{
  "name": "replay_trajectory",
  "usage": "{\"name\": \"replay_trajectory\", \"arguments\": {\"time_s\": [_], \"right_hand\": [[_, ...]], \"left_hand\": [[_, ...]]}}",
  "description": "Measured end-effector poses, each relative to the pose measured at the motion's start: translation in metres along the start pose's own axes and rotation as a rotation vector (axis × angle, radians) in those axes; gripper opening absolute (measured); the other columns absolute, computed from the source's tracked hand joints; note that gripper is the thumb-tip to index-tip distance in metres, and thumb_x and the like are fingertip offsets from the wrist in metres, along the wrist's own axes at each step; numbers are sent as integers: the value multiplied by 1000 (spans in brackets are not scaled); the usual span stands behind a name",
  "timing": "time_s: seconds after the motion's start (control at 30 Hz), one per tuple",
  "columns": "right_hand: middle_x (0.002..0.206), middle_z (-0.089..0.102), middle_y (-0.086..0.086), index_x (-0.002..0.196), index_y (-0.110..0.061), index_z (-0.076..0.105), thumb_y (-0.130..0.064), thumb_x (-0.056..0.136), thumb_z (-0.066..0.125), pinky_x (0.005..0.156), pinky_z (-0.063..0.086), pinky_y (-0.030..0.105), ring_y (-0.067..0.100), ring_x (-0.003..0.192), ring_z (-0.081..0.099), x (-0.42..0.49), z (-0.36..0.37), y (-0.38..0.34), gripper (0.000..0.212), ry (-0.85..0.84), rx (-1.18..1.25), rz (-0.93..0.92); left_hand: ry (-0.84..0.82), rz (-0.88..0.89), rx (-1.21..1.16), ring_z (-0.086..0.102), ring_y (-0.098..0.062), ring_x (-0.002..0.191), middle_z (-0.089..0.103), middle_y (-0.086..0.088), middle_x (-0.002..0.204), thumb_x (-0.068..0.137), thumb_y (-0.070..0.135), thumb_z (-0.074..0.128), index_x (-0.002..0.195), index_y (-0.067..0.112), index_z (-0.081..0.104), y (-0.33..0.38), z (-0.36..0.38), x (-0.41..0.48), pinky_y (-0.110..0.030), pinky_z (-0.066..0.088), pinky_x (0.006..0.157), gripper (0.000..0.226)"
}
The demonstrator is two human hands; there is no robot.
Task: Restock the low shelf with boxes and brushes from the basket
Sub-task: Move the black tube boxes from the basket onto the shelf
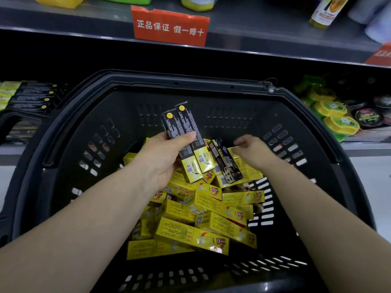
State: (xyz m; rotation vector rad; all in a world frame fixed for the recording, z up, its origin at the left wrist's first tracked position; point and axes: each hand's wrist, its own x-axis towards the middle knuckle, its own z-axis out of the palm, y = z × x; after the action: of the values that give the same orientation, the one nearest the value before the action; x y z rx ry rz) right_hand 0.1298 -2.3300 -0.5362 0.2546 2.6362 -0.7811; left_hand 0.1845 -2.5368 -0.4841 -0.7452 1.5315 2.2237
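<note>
A black plastic basket (69, 149) fills the middle of the view, with several yellow boxes (190, 233) piled in its bottom. My left hand (163, 157) is shut on two long black-and-yellow boxes (186, 136), held side by side above the pile. My right hand (251, 149) hovers over the pile to the right, fingers curled and blurred, next to another black-and-yellow box (226, 163) that lies tilted on the yellow boxes. Whether that hand touches it I cannot tell. On the low shelf at the left, a row of the same black-and-yellow boxes (33, 98) lies stacked.
Yellow-lidded round tubs (336, 121) and dark tins (369, 117) sit on the low shelf at the right. Above runs a grey shelf edge with a red label (170, 28) and bottles (325, 11). White floor shows on both sides of the basket.
</note>
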Motion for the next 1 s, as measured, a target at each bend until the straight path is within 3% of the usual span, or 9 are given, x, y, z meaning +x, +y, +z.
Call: {"name": "replay_trajectory", "arguments": {"time_s": [0.13,0.27,0.33,0.47,0.6,0.73,0.83,0.9,1.0], "right_hand": [[132,47,9,135,-14,36,-38,81,70,85,44,32,25,114,52,5,40,11,69,-92,-169,38],[116,56,4,137,-16,31,-21,73,79,84,45,31,24,112,56,19,41,6,80,-158,-121,24],[103,59,-3,132,-19,40,-16,71,80,81,48,30,20,102,59,22,25,0,72,-329,-10,64],[111,65,8,125,-18,53,1,75,68,86,52,38,24,99,64,11,-5,-24,55,-679,427,55],[90,71,9,118,-9,55,2,61,47,74,57,34,21,82,68,1,-12,-57,59,-770,851,92],[109,64,24,115,-4,60,3,67,51,98,43,50,28,95,59,8,0,-78,49,-708,884,128],[109,65,23,119,-1,58,-20,85,61,84,53,37,23,87,64,18,8,-94,39,-669,869,127],[104,71,6,118,-15,62,-46,74,67,76,55,30,17,90,69,19,11,-103,54,-691,845,60],[113,70,2,118,-27,63,-60,66,69,84,54,34,21,107,65,9,15,-114,62,-673,840,-17]], "left_hand": [[-47,3,13,67,-26,93,70,-13,104,79,6,66,115,7,61,14,-7,3,-41,54,79,37],[-58,-10,78,68,-21,92,72,-7,101,57,16,70,119,15,59,20,-25,12,-36,53,70,63],[-17,-84,92,66,-22,93,71,-6,101,56,17,71,123,18,56,12,-29,16,-38,52,69,69],[72,-216,64,64,-23,93,70,-5,101,69,13,73,122,22,55,-6,-27,23,-45,51,81,57],[75,-244,51,62,-24,97,71,0,98,62,28,74,102,33,61,-3,-26,21,-53,46,90,43],[98,-198,-5,62,-19,98,73,5,96,56,32,71,99,34,63,10,-30,21,-45,44,89,44],[111,-129,-44,67,-20,93,74,2,93,58,33,71,105,30,64,17,-38,23,-40,50,79,49],[113,-78,-39,70,-18,85,75,3,90,60,35,71,106,28,64,22,-42,23,-36,52,70,47],[113,-21,-50,72,-14,74,75,3,85,75,29,69,103,25,63,29,-45,21,-28,53,59,29]]}}
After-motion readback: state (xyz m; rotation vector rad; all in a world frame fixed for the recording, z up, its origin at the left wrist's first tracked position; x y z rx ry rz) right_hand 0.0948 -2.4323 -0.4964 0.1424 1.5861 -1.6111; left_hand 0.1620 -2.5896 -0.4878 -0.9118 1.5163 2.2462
